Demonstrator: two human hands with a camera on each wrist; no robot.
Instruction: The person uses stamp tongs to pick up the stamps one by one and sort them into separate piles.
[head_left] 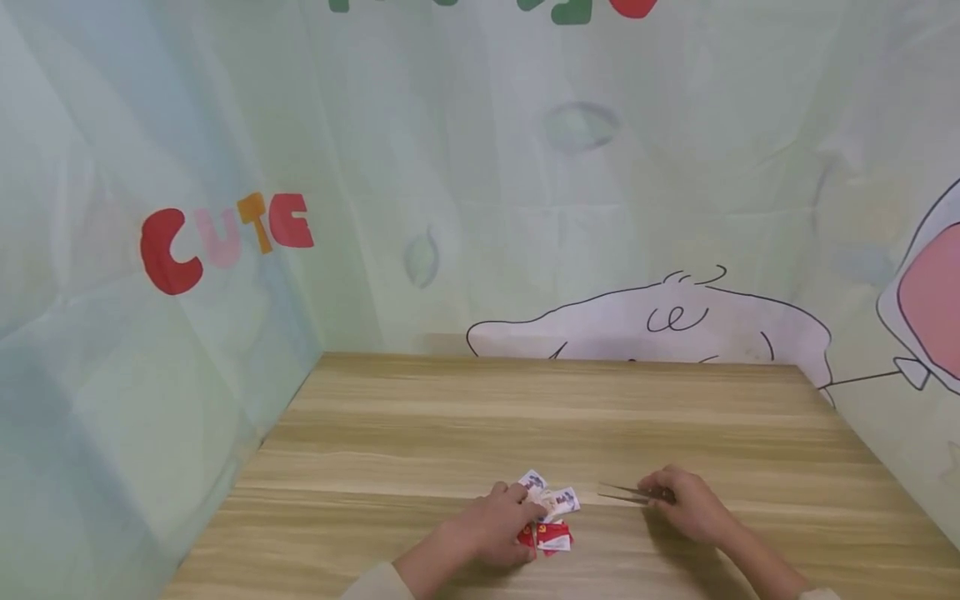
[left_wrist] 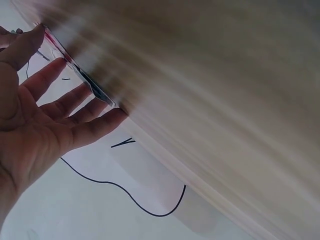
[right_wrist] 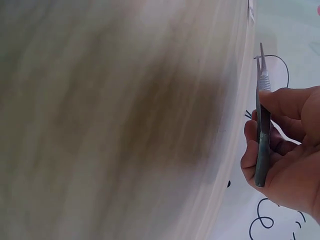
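Observation:
A small loose cluster of printed paper pieces that look like postage stamps lies on the wooden table. White ones with coloured pictures (head_left: 567, 500) are at the far side, and red ones with a yellow emblem (head_left: 555, 531) are nearer. My left hand (head_left: 491, 527) rests on their left part with fingers spread, hiding some of them. In the left wrist view, its fingertips touch the table along the edge of the stamps (left_wrist: 82, 76). To the right, my right hand (head_left: 692, 505) grips metal tweezers (right_wrist: 263, 125) between thumb and fingers. Their slightly parted tips point left toward the stamps.
The wood-grain table (head_left: 420, 417) reaches back to a pale cloth backdrop (head_left: 480, 167) with cartoon drawings. Another cloth wall (head_left: 112, 375) with coloured letters runs along the left side.

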